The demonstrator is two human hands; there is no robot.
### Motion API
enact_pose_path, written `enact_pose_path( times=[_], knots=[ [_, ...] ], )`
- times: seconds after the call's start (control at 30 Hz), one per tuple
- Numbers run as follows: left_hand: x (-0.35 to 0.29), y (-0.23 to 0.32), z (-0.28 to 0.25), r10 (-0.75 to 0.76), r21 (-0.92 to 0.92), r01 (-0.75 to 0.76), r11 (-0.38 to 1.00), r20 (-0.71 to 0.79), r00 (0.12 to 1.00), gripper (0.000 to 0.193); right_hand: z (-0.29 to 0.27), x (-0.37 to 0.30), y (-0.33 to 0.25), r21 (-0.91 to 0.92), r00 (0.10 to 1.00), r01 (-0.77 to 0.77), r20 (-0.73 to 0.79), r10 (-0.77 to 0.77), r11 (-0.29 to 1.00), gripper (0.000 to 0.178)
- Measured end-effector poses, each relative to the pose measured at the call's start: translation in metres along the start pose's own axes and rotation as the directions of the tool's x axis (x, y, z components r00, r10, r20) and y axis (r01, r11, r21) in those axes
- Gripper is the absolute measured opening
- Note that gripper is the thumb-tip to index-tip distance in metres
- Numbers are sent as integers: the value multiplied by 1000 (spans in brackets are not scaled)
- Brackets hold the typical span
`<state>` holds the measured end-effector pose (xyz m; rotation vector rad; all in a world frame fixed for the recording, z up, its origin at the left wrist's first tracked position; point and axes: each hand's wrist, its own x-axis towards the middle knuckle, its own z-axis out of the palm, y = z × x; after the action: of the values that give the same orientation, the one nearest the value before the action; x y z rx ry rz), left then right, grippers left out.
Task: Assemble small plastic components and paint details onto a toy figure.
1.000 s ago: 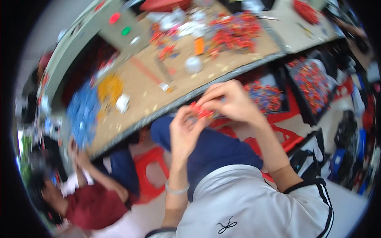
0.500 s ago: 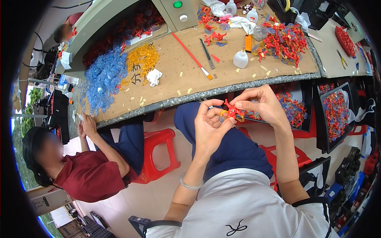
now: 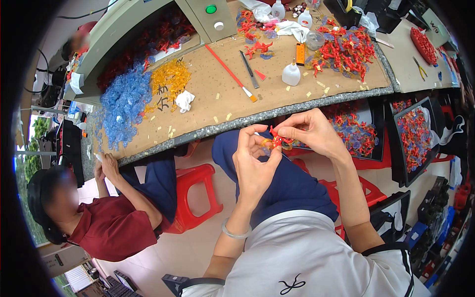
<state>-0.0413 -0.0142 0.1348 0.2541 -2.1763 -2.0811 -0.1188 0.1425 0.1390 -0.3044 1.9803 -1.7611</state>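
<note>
Over my lap, just off the table's front edge, both hands hold one small red plastic figure (image 3: 279, 140) with a yellow part on its left side. My left hand (image 3: 257, 156) is closed, thumb and fingers pinching the figure from the left and below. From the right, my right hand (image 3: 309, 131) is closed on its upper part between thumb and forefinger. My fingertips hide some of the figure. On the table lie similar red figures with clear purple and yellow parts in a heap (image 3: 344, 49), and a few more (image 3: 259, 48) apart from it.
Blue clear pieces (image 3: 123, 99) and yellow pieces (image 3: 168, 76) are piled at the left. A red-handled brush (image 3: 230, 72), a cutter knife (image 3: 249, 69) and a white bottle (image 3: 291, 74) lie or stand mid-table. Trays of figures (image 3: 414, 138) stand at right; a co-worker (image 3: 116, 218) sits at left.
My view has shifted a little, so the table has moved slightly in the picture. Both hands still hold the red figure, with only small shifts of the fingers.
</note>
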Motion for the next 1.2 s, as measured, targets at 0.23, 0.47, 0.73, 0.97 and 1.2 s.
enact_pose_path(
  times=[0.23,0.47,0.73,0.97,1.2],
  knots=[
    [5,6,21,20,-14,-19,1000,71,997,46,-15,-10,3,7,987,41,-155,-39,999,8],
    [5,-23,10,8,-222,19,975,122,992,38,-7,-7,-2,-198,950,251,-137,-280,948,13],
    [-17,2,20,-65,-298,218,929,447,892,40,-14,-50,-11,-232,860,374,-277,-430,898,15],
    [-24,17,25,-87,-305,235,923,430,899,41,-23,-66,-12,-228,842,392,-302,-447,891,13],
    [-18,5,20,-19,-418,254,872,490,871,50,-26,-64,-10,-242,855,400,-248,-455,884,14]
  ],
)
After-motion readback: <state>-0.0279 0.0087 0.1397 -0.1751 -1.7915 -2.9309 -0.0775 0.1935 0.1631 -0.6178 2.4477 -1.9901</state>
